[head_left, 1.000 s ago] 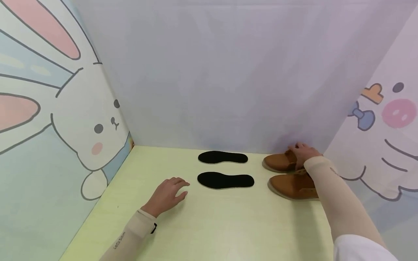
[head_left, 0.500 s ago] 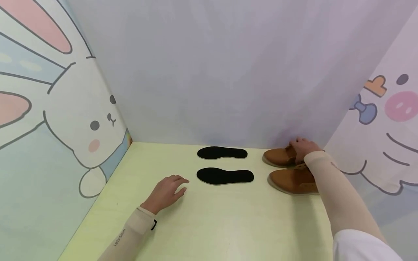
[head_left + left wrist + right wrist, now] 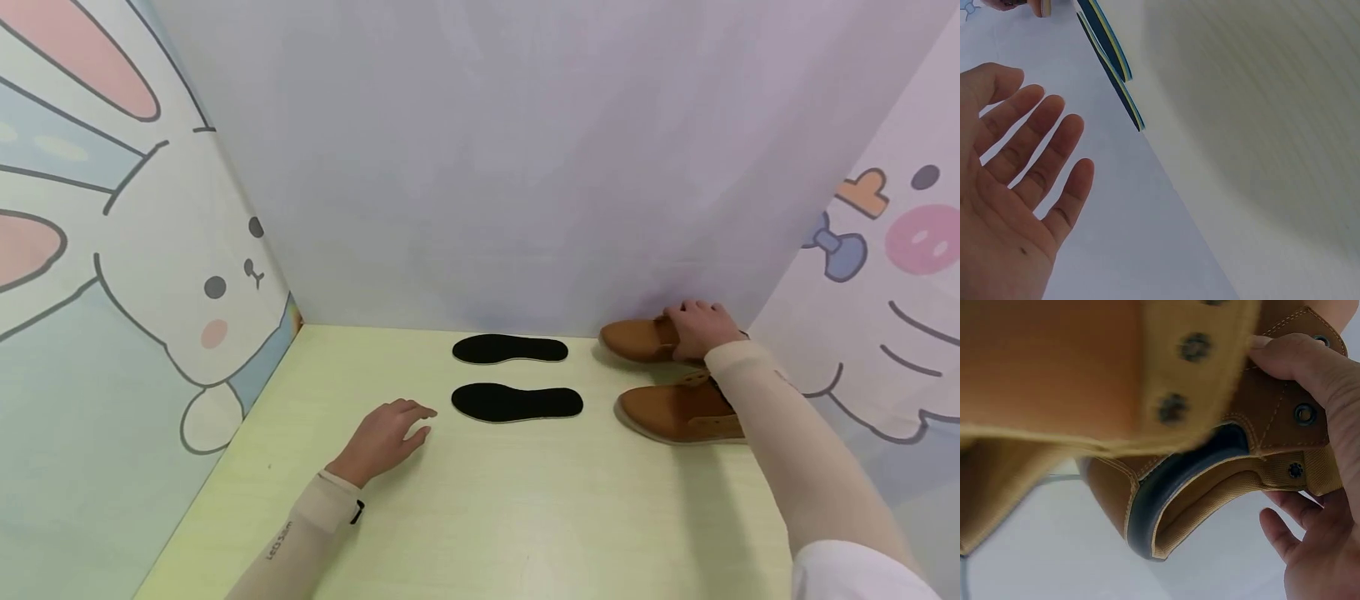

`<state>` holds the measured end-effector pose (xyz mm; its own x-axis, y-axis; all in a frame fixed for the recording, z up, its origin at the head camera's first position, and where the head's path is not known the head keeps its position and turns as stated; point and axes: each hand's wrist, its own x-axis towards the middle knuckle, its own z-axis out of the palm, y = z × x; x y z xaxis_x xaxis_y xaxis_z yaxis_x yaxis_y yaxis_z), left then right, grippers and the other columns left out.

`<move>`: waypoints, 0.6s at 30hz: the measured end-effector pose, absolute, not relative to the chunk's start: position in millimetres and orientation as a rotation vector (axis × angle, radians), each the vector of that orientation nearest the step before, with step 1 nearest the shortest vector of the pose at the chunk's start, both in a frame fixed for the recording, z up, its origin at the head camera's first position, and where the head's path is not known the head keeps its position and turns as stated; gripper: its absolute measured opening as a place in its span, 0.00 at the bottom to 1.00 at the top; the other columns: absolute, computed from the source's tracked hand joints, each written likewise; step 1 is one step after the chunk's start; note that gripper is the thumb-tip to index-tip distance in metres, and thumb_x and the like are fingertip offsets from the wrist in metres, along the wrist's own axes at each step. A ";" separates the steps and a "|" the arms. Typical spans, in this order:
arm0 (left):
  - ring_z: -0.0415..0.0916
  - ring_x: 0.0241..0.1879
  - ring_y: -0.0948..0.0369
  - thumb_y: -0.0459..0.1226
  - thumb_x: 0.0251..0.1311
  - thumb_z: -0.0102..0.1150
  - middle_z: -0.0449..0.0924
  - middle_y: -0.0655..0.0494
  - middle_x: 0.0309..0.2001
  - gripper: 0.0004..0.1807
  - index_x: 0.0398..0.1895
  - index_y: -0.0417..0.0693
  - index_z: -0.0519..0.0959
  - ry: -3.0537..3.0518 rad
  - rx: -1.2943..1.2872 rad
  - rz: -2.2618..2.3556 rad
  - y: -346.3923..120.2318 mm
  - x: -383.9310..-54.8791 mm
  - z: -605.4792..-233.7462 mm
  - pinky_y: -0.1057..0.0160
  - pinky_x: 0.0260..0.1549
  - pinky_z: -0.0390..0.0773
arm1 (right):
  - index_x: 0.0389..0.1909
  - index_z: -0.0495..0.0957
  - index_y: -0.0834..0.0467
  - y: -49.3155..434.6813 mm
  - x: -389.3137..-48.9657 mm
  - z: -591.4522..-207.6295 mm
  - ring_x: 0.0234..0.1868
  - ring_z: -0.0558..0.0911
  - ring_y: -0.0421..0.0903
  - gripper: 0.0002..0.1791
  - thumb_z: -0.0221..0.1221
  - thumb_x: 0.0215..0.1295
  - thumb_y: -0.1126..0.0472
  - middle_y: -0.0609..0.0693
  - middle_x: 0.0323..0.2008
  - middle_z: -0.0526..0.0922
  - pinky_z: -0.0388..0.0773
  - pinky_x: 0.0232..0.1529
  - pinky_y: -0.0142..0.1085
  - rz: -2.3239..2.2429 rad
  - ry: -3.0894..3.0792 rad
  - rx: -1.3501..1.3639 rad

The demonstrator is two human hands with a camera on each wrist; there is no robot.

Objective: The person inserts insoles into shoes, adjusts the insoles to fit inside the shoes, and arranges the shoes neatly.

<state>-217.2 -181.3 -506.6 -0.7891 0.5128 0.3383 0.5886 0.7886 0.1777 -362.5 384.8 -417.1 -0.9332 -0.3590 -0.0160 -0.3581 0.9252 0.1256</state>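
Observation:
My right hand [image 3: 702, 325] grips the farther brown leather shoe [image 3: 636, 340] by its lacing area. In the right wrist view the thumb lies on this shoe's eyelet flap, the other fingers on the far side, and its dark padded collar [image 3: 1147, 503] shows. A shadow lies under its toe. The matching nearer shoe [image 3: 671, 412] rests on the table, toe to the left, heel partly behind the forearm. My left hand [image 3: 382, 437] hovers over the table with loosely bent, spread fingers and nothing in it. Right of it lie two black insoles, a farther one [image 3: 510, 349] and a nearer one [image 3: 517, 403].
The pale yellow table [image 3: 540, 508] meets a plain light back wall [image 3: 480, 167] right behind the farther insole and shoe. A rabbit-print panel [image 3: 180, 275] bounds the left side; another cartoon panel [image 3: 877, 317] bounds the right, near the shoes.
My right hand has raised the farther shoe a little, up and away from the nearer shoe, and the gap between them has widened. The left hand has hardly moved. The head view has tilted slightly.

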 end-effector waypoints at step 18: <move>0.83 0.45 0.55 0.39 0.64 0.69 0.85 0.54 0.47 0.13 0.51 0.51 0.86 -2.660 -0.859 -0.417 -186.5 -213.5 -504.7 0.54 0.43 0.83 | 0.64 0.76 0.57 294.2 -326.0 -349.3 0.49 0.77 0.59 0.44 0.76 0.48 0.39 0.59 0.45 0.79 0.67 0.52 0.57 -0.297 -2.889 0.755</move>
<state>-213.5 -186.5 -504.7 -0.7703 0.5126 0.3793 0.6040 0.7772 0.1763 -326.0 294.2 -349.3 -0.8642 -0.4958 0.0858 -0.4681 0.8547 0.2247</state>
